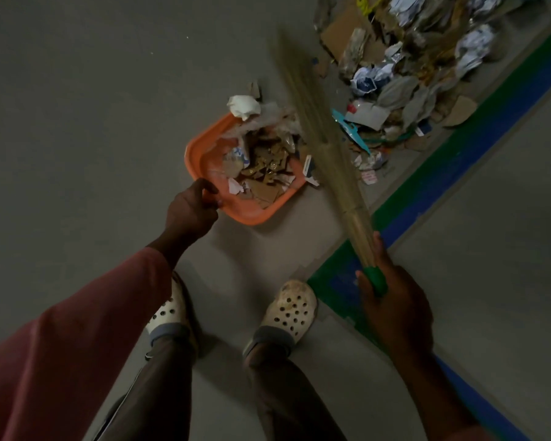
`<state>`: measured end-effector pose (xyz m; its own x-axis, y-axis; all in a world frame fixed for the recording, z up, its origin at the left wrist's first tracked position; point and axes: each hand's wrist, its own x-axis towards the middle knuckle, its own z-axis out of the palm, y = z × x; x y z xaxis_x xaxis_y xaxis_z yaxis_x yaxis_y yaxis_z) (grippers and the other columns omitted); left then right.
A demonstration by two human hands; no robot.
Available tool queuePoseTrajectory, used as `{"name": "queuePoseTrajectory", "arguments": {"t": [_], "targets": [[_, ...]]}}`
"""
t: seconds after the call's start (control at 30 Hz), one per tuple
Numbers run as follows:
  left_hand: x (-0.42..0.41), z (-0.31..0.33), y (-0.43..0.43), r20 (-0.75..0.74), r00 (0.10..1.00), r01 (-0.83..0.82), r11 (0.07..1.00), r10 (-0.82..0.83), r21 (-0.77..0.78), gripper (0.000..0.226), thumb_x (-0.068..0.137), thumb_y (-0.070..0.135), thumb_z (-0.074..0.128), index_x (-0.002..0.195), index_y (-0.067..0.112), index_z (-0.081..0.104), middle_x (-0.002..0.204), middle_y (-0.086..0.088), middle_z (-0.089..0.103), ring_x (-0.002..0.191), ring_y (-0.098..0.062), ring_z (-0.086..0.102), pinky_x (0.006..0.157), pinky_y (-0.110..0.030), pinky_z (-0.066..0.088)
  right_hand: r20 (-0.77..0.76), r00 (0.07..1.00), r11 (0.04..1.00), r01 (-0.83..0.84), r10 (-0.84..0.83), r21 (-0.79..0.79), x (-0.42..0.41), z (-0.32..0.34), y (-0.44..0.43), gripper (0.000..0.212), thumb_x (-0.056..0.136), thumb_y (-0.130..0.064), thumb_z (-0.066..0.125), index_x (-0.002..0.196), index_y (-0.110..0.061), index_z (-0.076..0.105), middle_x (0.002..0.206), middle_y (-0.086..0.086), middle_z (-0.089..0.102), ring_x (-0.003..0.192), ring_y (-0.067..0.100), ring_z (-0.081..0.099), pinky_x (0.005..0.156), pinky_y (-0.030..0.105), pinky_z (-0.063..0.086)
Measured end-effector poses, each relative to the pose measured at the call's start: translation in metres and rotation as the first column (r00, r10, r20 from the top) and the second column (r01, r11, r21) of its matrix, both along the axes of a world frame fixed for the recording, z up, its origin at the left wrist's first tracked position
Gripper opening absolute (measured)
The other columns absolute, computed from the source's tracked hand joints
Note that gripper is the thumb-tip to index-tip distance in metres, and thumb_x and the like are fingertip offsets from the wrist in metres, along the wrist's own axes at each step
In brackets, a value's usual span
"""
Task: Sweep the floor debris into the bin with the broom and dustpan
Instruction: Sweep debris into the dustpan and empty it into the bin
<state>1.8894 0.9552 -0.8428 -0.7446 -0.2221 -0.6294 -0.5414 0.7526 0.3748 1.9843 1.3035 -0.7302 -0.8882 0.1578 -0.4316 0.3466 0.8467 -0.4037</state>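
Observation:
An orange dustpan (201, 154) lies on the grey floor ahead of my feet, filled with cardboard scraps and paper, a white crumpled wad (244, 106) at its far lip. My left hand (191, 208) grips its near rim. My right hand (395, 310) holds the straw broom (325, 148) at its green-bound handle end. The bristles reach up and left over the dustpan's right side and are blurred. A large pile of debris (404, 78), crumpled paper, cardboard and plastic, lies to the upper right of the dustpan.
A green and blue floor stripe (452, 173) runs diagonally from upper right to lower right, beside the debris. My two feet in white perforated clogs (291, 310) stand just behind the dustpan. No bin is in view.

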Motion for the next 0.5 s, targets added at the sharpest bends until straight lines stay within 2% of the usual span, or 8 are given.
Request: {"name": "queuePoseTrajectory", "arguments": {"t": [0.13,0.27,0.33,0.4,0.5], "targets": [[-0.002,-0.002,0.004,0.051,0.998,-0.034,0.999,0.034,-0.014,0.037,0.081,0.010,0.064,0.114,0.022,0.056,0.107,-0.004,0.073,0.103,-0.032,0.065,0.085,-0.042,0.050,0.173,0.984,0.998,0.028,-0.036,0.051,-0.033,-0.024,0.000,0.075,0.097,-0.034,0.064,0.159,-0.040,0.022,0.109,0.011,0.067,0.094,0.029,0.064,0.074,0.038,0.055],[-0.003,-0.003,0.010,0.058,0.998,-0.009,0.999,0.011,-0.037,0.043,0.079,0.005,0.062,0.120,0.015,0.052,0.112,-0.007,0.071,0.108,-0.036,0.063,0.096,-0.049,0.045,0.289,0.957,0.999,0.010,0.001,-0.035,-0.033,-0.032,-0.019,0.075,0.097,-0.030,0.065,0.159,-0.037,0.023,0.127,0.013,0.066,0.109,0.033,0.062,0.086,0.041,0.055],[-0.004,-0.003,0.010,0.059,0.998,-0.016,0.999,0.018,-0.029,0.045,0.078,0.004,0.062,0.121,0.013,0.052,0.112,-0.007,0.072,0.109,-0.035,0.063,0.098,-0.049,0.045,0.236,0.971,0.996,-0.026,0.045,-0.081,-0.012,-0.024,-0.029,0.076,0.095,-0.028,0.067,0.159,-0.033,0.026,0.119,0.013,0.068,0.102,0.030,0.064,0.081,0.037,0.054],[-0.003,-0.001,0.009,0.053,0.998,-0.018,1.000,0.019,-0.024,0.046,0.077,0.003,0.062,0.121,0.013,0.053,0.110,-0.006,0.073,0.109,-0.034,0.064,0.097,-0.047,0.045,0.154,0.986,0.994,-0.043,0.058,-0.102,0.010,-0.009,-0.031,0.075,0.094,-0.026,0.069,0.158,-0.029,0.030,0.107,0.010,0.071,0.088,0.021,0.063,0.069,0.027,0.047],[-0.001,0.001,0.007,0.021,0.999,-0.027,1.000,0.027,-0.008,0.047,0.074,0.000,0.063,0.119,0.011,0.054,0.107,-0.005,0.073,0.108,-0.035,0.064,0.097,-0.047,0.045,-0.009,0.999,0.996,-0.050,0.049,-0.068,0.033,0.012,-0.021,0.068,0.095,-0.030,0.068,0.156,-0.024,0.037,0.090,0.006,0.067,0.072,0.012,0.056,0.058,0.018,0.039]]}}
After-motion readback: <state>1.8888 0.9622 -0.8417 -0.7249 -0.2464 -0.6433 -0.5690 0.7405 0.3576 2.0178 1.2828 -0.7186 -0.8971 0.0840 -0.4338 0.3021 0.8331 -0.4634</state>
